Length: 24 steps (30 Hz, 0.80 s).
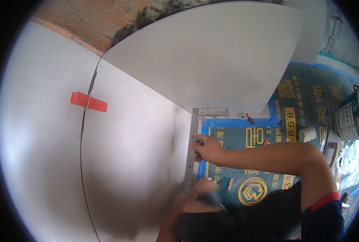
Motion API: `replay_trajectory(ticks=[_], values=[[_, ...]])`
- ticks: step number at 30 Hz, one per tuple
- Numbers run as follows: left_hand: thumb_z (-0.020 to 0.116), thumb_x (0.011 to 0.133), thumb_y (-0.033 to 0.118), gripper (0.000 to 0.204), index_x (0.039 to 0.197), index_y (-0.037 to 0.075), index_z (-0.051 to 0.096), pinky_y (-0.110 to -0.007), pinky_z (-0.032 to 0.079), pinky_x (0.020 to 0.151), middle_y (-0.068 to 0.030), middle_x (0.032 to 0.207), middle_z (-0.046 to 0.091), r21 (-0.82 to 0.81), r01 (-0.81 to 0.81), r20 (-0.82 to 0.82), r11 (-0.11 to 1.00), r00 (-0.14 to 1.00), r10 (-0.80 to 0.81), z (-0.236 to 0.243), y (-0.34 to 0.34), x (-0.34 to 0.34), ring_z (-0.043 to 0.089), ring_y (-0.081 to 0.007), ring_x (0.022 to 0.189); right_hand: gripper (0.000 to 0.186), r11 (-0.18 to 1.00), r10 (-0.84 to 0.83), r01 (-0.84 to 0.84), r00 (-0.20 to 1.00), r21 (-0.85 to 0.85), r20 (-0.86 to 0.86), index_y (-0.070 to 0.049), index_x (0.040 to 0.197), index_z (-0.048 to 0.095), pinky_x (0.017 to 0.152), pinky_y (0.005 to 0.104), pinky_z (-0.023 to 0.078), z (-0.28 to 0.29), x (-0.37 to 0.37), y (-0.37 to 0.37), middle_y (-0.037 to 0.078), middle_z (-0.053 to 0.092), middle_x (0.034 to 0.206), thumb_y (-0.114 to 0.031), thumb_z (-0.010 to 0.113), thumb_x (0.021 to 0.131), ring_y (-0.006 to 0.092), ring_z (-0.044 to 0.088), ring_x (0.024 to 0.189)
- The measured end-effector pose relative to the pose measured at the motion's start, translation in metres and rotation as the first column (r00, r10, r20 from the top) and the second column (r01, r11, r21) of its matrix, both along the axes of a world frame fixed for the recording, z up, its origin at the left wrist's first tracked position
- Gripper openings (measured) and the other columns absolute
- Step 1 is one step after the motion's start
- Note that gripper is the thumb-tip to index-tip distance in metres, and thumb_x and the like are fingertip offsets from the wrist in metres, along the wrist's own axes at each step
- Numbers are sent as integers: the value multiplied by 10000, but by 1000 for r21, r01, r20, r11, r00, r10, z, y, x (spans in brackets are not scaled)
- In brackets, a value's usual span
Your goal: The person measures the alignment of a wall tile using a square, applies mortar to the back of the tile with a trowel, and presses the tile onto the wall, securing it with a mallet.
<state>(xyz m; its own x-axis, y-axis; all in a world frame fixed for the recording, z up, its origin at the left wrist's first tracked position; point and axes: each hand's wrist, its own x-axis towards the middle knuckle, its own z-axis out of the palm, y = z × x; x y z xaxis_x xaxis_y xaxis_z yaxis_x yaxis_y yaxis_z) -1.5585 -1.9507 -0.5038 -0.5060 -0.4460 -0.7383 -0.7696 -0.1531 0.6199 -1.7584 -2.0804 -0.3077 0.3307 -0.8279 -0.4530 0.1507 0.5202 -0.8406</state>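
Observation:
My right hand (209, 149) is closed on the long blade of a metal set square (192, 151). The blade lies along the foot of the large white wall tile (135, 141), and the square's thicker short arm (213, 111) rests along the foot of the adjoining tile (212, 52), in the corner. My left hand (205, 185) is low by the near end of the blade; its fingers are partly hidden and blurred, so I cannot tell if it grips anything. A red plastic wedge (95, 104) sits in a clip across the dark joint on the left.
A dark green printed floor sheet (234, 155), edged with blue tape (273, 113), covers the floor. A small dark tool with a red tip (250, 119) lies by the tile. To the right are a white cylinder (307, 134) and a bucket (351, 115). Bare rough wall (90, 20) shows above the tiles.

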Motion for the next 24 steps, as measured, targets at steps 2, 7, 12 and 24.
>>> replay_trajectory(ticks=[2, 7, 12, 24], values=[[569, 906, 352, 385, 776, -7, 617, -332, 480, 517, -74, 639, 625, 48, -174, 131, 984, 977, 166, 1, 2, -12, 617, -172, 532, 272, 999, -7, 9, 999, -36, 48, 45, 934, 535, 570, 292, 551, 13, 26, -12, 127, 628, 723, -226, 549, 955, 179, 652, 597], [602, 883, 327, 368, 705, 5, 615, -425, 480, 523, -164, 577, 595, -447, -231, 71, 864, 954, 291, 8, 19, -34, 611, -337, 547, 281, 998, 3, -3, 1000, -68, -9, 43, 909, 524, 521, 310, 517, 23, 65, -30, 116, 615, 672, -235, 517, 952, 177, 633, 540], [614, 873, 311, 355, 675, 17, 612, -460, 473, 536, -232, 625, 565, -583, -291, -10, 759, 936, 352, 5, 17, -38, 565, -437, 611, 346, 991, 21, -31, 997, -128, -79, 2, 836, 481, 497, 279, 482, 16, 69, -43, 90, 588, 630, -318, 515, 964, 133, 604, 530], [580, 905, 319, 380, 717, -8, 632, -335, 490, 477, -110, 543, 620, -281, -416, 17, 865, 899, 438, 3, 3, -30, 607, -209, 441, 372, 987, -9, 1, 999, -160, -48, -23, 796, 466, 469, 298, 442, 12, 67, -57, 67, 549, 605, -351, 524, 960, 128, 580, 506]])
